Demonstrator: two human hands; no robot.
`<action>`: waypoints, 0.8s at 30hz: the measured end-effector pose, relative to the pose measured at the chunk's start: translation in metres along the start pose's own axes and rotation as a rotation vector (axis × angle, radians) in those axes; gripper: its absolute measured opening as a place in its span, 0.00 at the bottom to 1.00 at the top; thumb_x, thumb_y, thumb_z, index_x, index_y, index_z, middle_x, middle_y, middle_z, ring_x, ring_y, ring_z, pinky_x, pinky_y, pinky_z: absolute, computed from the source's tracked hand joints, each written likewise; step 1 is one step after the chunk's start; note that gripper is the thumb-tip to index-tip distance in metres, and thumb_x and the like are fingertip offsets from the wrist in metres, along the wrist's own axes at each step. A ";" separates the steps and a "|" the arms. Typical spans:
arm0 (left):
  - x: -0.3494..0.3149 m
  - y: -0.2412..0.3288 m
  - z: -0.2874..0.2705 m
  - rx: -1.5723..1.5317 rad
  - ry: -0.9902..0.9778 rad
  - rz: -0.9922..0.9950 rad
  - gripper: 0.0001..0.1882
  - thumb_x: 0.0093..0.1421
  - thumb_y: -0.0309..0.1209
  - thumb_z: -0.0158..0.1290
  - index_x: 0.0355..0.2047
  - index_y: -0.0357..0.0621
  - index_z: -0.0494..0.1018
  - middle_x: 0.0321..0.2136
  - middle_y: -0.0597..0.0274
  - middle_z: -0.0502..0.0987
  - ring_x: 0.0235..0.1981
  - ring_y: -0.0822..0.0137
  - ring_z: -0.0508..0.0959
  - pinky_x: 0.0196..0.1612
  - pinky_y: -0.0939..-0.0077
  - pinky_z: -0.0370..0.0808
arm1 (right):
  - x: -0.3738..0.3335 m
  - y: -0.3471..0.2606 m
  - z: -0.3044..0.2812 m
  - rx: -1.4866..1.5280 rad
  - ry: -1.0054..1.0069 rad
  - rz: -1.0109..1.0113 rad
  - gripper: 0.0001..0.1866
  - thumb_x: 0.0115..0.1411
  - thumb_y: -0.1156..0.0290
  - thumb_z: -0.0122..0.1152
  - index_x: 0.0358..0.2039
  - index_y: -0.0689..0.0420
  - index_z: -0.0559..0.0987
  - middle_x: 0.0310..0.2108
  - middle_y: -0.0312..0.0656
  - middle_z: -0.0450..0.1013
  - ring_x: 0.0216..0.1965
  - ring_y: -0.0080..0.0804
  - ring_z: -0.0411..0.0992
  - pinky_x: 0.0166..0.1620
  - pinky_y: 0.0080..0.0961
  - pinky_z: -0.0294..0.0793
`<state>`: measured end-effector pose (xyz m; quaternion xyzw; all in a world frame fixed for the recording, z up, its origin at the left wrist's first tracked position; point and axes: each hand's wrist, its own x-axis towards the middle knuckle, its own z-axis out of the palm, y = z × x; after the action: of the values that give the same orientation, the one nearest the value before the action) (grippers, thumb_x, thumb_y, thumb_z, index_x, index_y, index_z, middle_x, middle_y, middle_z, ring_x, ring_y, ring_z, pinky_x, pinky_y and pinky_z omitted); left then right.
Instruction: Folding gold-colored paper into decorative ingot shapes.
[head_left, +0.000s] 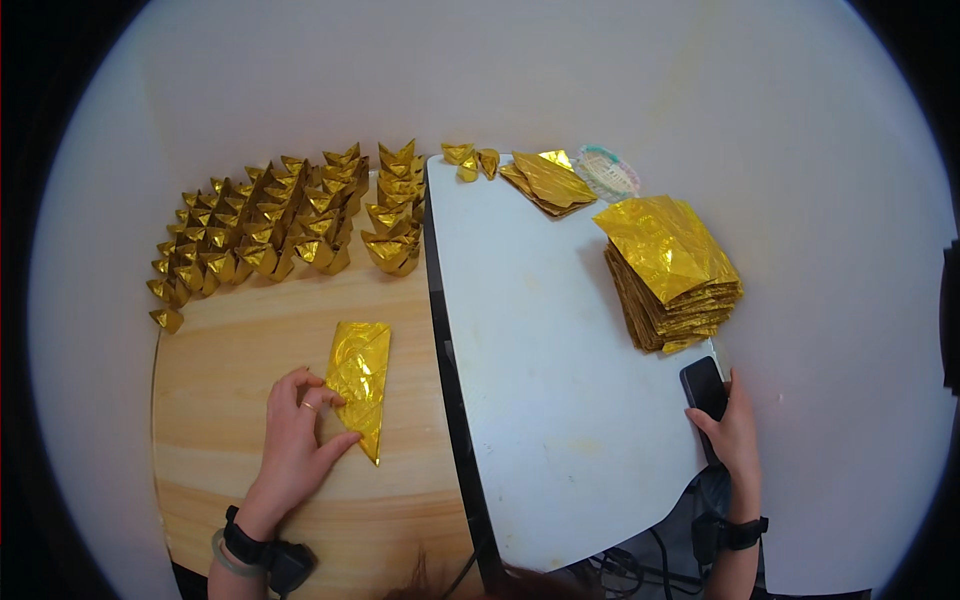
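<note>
My left hand (298,437) is on the wooden tabletop, thumb and fingers closed on the left edge of a folded sheet of gold foil paper (358,365). The sheet lies flat, wide at its far end and tapering to a point at its near end. Over at the right, my right hand (735,432) grips a black smartphone (704,388) by its sides, at the edge of the white table. Just beyond the phone stands a tall stack of gold foil paper (672,255), its top sheet lying askew.
Rows of folded gold paper ingots (262,222) fill the far left of the wooden tabletop (240,365). Along the back of the white table (540,400) are small gold pieces (468,160), a lower pile of gold sheets (548,186) and a woven basket (608,173). Cables (622,570) hang below.
</note>
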<state>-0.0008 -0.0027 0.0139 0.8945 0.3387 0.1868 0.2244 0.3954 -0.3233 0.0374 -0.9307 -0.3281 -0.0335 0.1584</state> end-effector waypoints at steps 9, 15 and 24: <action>-0.003 -0.002 -0.002 0.027 -0.002 0.013 0.23 0.45 0.31 0.67 0.40 0.46 0.69 0.48 0.50 0.64 0.57 0.46 0.61 0.59 0.55 0.60 | -0.001 -0.005 0.005 0.007 0.017 0.030 0.49 0.47 0.62 0.74 0.61 0.73 0.57 0.51 0.65 0.67 0.52 0.57 0.68 0.53 0.39 0.69; -0.001 0.000 0.000 0.023 -0.014 0.010 0.23 0.46 0.31 0.67 0.40 0.45 0.69 0.48 0.50 0.64 0.58 0.46 0.61 0.58 0.55 0.60 | -0.009 -0.010 0.002 0.057 0.042 0.029 0.48 0.48 0.62 0.73 0.61 0.72 0.57 0.52 0.64 0.66 0.53 0.58 0.67 0.54 0.40 0.67; -0.006 -0.003 -0.005 0.086 0.009 0.001 0.24 0.45 0.31 0.67 0.40 0.45 0.68 0.49 0.49 0.64 0.57 0.46 0.61 0.59 0.55 0.60 | -0.003 -0.182 -0.021 0.150 -0.269 -0.893 0.33 0.53 0.54 0.65 0.52 0.65 0.71 0.45 0.51 0.74 0.47 0.46 0.73 0.52 0.36 0.71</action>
<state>-0.0091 -0.0033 0.0152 0.9026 0.3469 0.1763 0.1842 0.2802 -0.1980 0.1063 -0.6807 -0.7152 0.0463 0.1512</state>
